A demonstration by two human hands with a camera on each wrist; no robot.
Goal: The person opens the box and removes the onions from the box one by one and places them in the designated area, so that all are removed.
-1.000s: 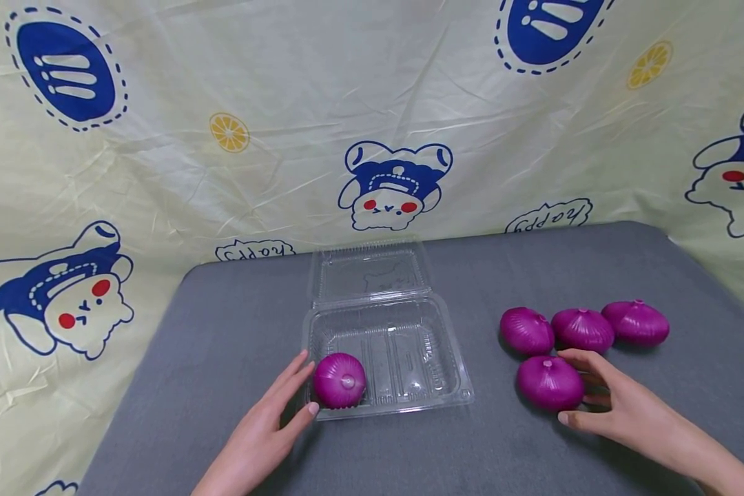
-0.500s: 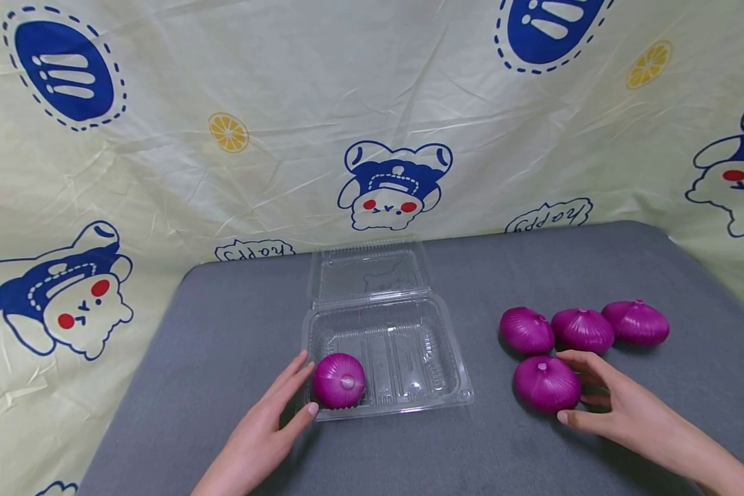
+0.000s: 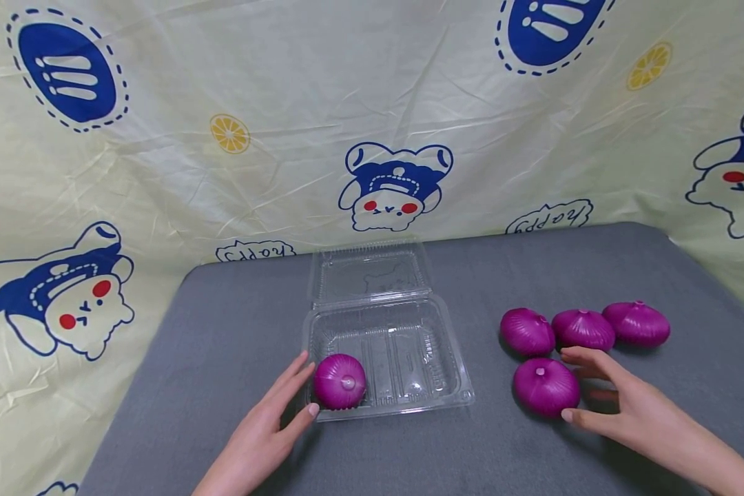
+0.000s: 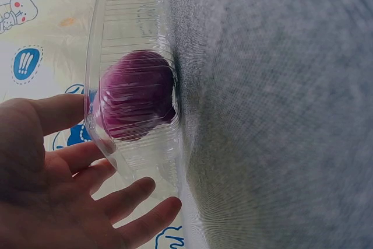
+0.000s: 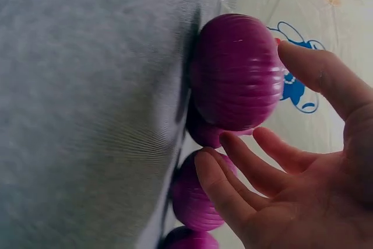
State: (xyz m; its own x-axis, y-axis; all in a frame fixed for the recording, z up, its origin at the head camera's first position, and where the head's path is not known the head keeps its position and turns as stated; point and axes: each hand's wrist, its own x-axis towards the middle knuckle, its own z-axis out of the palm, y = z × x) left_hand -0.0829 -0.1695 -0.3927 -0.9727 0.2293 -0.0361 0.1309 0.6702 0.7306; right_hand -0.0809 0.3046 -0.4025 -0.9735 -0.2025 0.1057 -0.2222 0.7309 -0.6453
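Observation:
A purple onion sits in the front left corner of a clear plastic clamshell box, whose lid lies folded back. Beside that corner is my left hand, fingers spread and relaxed at the box's left and front edges. On the right, my right hand stands just right of the nearest loose onion, thumb and fingers apart around its side without gripping it. In the right wrist view the onion rests on the cloth in front of the loosely bent fingers.
Behind the nearest onion, three more onions stand in a row: a left one, a middle one and a right one. A grey cloth covers the table. A printed curtain hangs behind it.
The nearest loose onion has shifted slightly left and toward me. My right hand has drawn back a little to the right, widening the gap. My left hand and the box have stayed put.

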